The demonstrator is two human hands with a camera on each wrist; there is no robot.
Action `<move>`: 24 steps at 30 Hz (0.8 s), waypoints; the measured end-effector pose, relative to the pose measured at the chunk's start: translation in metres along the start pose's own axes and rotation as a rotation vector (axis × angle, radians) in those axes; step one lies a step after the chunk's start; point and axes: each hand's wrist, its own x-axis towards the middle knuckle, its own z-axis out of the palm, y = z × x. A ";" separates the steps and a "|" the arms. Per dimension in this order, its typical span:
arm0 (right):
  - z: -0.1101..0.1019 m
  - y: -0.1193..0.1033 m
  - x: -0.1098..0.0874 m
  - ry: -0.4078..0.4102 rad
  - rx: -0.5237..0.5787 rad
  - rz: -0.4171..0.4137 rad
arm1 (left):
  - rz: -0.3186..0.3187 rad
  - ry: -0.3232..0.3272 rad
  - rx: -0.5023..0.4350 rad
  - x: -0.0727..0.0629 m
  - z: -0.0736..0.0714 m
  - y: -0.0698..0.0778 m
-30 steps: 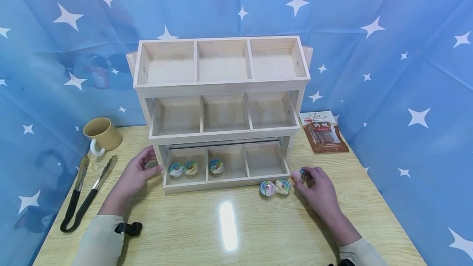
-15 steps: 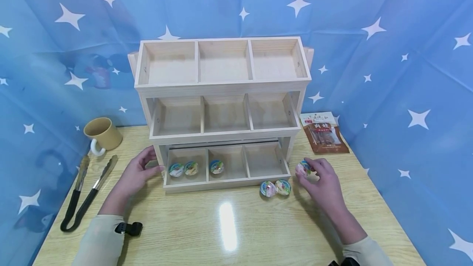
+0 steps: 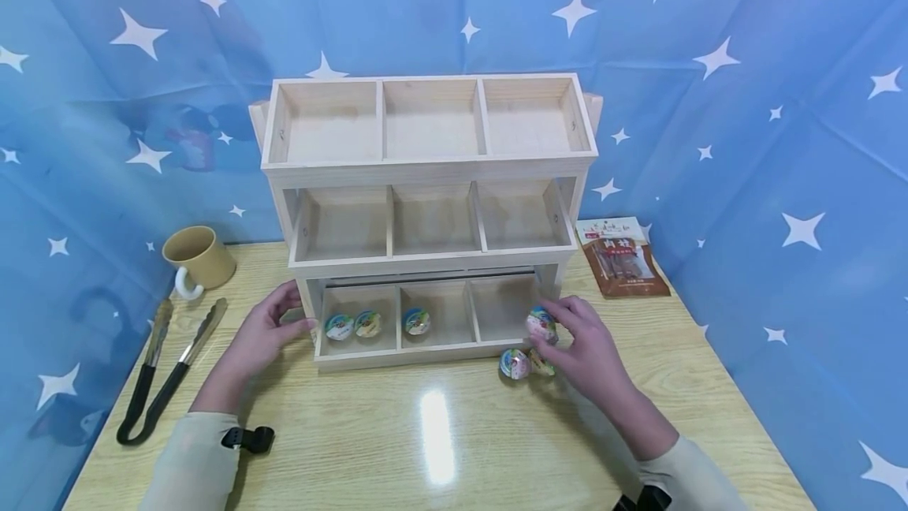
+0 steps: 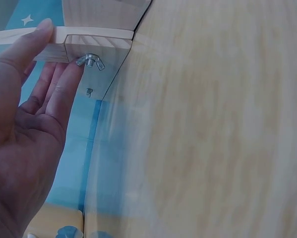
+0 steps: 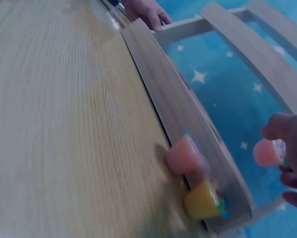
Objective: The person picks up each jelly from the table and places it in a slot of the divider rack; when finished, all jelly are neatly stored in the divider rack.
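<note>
My right hand [image 3: 589, 349] pinches a pink jelly cup [image 3: 541, 325] by the right end of the bottom tier of a three-tier wooden shelf [image 3: 440, 352]. In the right wrist view that jelly cup [image 5: 268, 152] sits between thumb and fingers. Below it on the table, another pink jelly cup [image 3: 514, 364] and a yellow jelly cup [image 3: 542, 364] lean by the tier's front, the yellow one partly covered by my hand. My left hand [image 3: 266, 330] grips the shelf's lower left side, thumb over the wooden edge [image 4: 59, 34] beside a wing nut [image 4: 90, 60].
Two jelly cups [image 3: 353, 325] lie in the bottom tier's left compartment and one jelly cup [image 3: 415, 322] in the middle one. At left stand a tan mug [image 3: 199, 256] and black-handled tongs [image 3: 166, 385]. A brown snack packet [image 3: 624, 259] lies at right. Blue starry cloth [image 3: 752, 140] hangs behind.
My right hand has lifted the pink jelly cup off the table right of the shelf and carried it left to the bottom tier's right end. The left hand has stayed in place.
</note>
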 end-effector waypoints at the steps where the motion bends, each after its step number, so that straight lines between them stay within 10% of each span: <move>1: 0.003 -0.002 0.004 -0.017 0.005 -0.013 | 0.002 0.000 0.003 0.000 0.000 0.000; 24: 0.067 -0.030 0.081 -0.427 0.040 -0.233 | 0.030 0.009 -0.004 -0.001 0.000 0.000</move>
